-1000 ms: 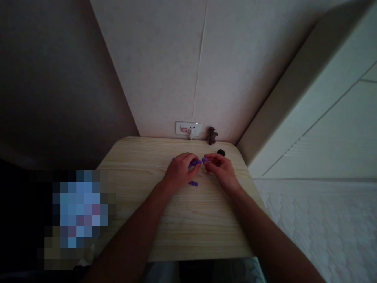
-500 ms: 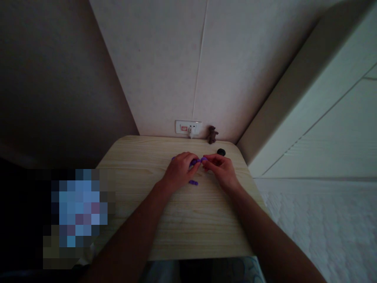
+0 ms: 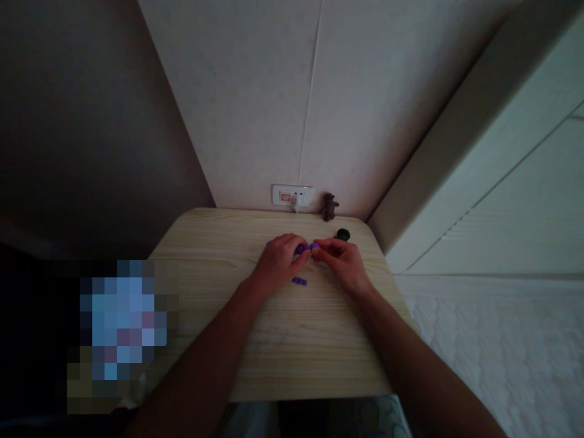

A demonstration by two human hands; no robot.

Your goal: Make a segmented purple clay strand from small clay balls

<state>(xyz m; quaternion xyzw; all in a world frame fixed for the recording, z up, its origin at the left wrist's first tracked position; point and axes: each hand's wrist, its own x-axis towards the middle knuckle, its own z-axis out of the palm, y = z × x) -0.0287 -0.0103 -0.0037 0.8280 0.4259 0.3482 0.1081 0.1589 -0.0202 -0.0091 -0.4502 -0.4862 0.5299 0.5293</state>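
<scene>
While pinching purple beaded strand (image 3: 300,249) in left hand (image 3: 279,258) near far edge of wooden table (image 3: 314,340), pinch lighter ball (image 3: 314,246) in right hand (image 3: 342,259), apparently touching strand's end. Looks like joining step; calls next for aligned pressure.

"What is everything lying on?"
"A pale tabletop (image 3: 310,340) with wood grain running across the frame. It fills the middle and lower centre, and its two far corners are rounded."
"Anything along the far edge?"
"A small dark brown figure (image 3: 329,207), upright, just right of the frame's centre line."
"And below that?"
"A black roundish object (image 3: 343,235), a little further right and nearer the viewer. It's too dim to say what it is."
"Nothing purple?"
"Yes, a short purple piece (image 3: 299,281), knobbly like joined beads, lying flat slightly below the middle of the frame."
</scene>
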